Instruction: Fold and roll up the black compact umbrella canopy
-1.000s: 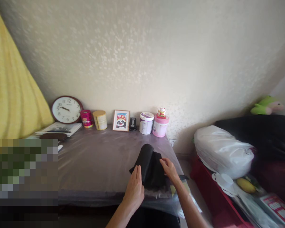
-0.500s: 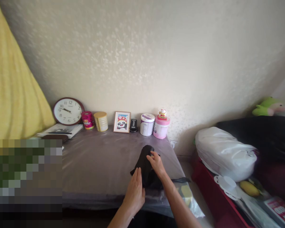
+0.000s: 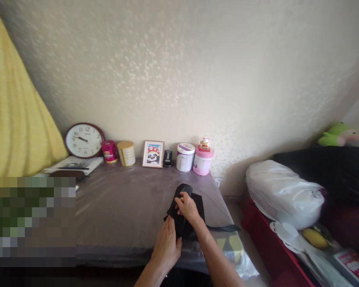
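A black cloth bundle [image 3: 184, 188] lies near the table's front right, partly rolled into a long shape that points away from me. A flat flap of the same black cloth spreads out along its right side. My left hand [image 3: 166, 242] holds the bundle's near left side, fingers pressed together and thumb beneath. Across the upper middle, my right hand [image 3: 186, 207] grips the cloth with bent fingers. Both hands cover part of the bundle, so I cannot tell what, if anything, is inside. A thin dark strap [image 3: 223, 228] lies to the right, passing behind my right forearm.
Along the wall on the table [image 3: 122, 211] stand a clock [image 3: 85, 140], a pink can [image 3: 109, 152], a yellow-lidded can [image 3: 127, 154], a framed panda picture [image 3: 153, 154] and two tubs, one topped by a cat figurine [image 3: 204, 144]. A red box [image 3: 265, 227] and white bag [image 3: 283, 191] are at right.
My right hand has shifted left over the bundle, folding the cloth leftward into a narrower roll. The flap on the right now shows. My left hand has moved slightly left and down.
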### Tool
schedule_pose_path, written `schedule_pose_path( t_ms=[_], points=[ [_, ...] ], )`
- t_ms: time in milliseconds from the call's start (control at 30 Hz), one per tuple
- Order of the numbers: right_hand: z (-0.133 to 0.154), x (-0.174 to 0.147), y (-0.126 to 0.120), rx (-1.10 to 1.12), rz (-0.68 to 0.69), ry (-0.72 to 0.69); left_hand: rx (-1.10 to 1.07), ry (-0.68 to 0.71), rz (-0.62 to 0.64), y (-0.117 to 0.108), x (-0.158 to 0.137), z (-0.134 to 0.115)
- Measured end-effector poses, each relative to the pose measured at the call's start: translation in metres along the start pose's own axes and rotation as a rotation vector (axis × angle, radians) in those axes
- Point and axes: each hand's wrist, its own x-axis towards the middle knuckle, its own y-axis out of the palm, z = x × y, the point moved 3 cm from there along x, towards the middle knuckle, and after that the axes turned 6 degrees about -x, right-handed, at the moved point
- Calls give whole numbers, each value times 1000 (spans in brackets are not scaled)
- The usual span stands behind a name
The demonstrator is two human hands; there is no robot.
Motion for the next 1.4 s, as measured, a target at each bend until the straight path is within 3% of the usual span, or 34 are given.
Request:
schedule_pose_path(
  t_ms=[133,267,467,767,1033,1400],
  points=[
    [9,-6,-2,-53,12,-68,-55,31,-37,-10,-7,-9],
    [11,-9,-4,-85,6,-94,132,26,17,-16,-12,-15],
    [11,-15,-3,-69,40,-135,284,124,-210,-28,-7,-25],
    [15,-21,-5,-228,-28,-220,131,168,-183,13,2,2],
    [2,-22,-7,-263,-137,-556,105,186,-222,29,-2,9],
    [-22,43,-6,-305,-149,-339,45,46,-44,25,1,8]
  ],
)
